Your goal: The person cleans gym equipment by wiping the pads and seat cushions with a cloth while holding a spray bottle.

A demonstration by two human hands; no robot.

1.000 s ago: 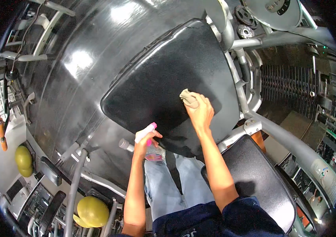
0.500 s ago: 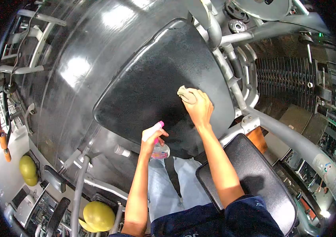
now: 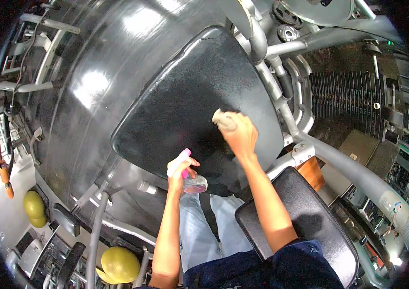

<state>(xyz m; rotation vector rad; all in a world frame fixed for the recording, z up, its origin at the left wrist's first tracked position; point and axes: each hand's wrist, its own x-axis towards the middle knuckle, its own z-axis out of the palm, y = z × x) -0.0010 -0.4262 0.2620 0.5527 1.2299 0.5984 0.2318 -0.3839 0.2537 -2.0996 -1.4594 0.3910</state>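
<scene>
In the head view, a black padded seat (image 3: 180, 91) of a gym machine fills the middle. My right hand (image 3: 239, 133) is closed around a bunched beige cloth (image 3: 223, 120), over the right part of the pad; whether the cloth touches the surface I cannot tell. Near the pad's front edge, my left hand (image 3: 181, 169) grips a spray bottle (image 3: 196, 184) with a pink nozzle and a clear body. The bottle is tilted, its pink tip pointing up and slightly left. Part of its neck is hidden by my fingers.
A second black pad (image 3: 300, 221) lies by my right side. Grey metal tubing (image 3: 339, 161) and a weight stack (image 3: 346, 98) stand on the right. Yellow balls (image 3: 120, 265) are at lower left. A shiny dark floor (image 3: 94, 53) spreads beyond the seat.
My right hand with the cloth has shifted slightly left and down. The spray bottle in my left hand has tilted further, its nozzle moving left. The view has shifted a little.
</scene>
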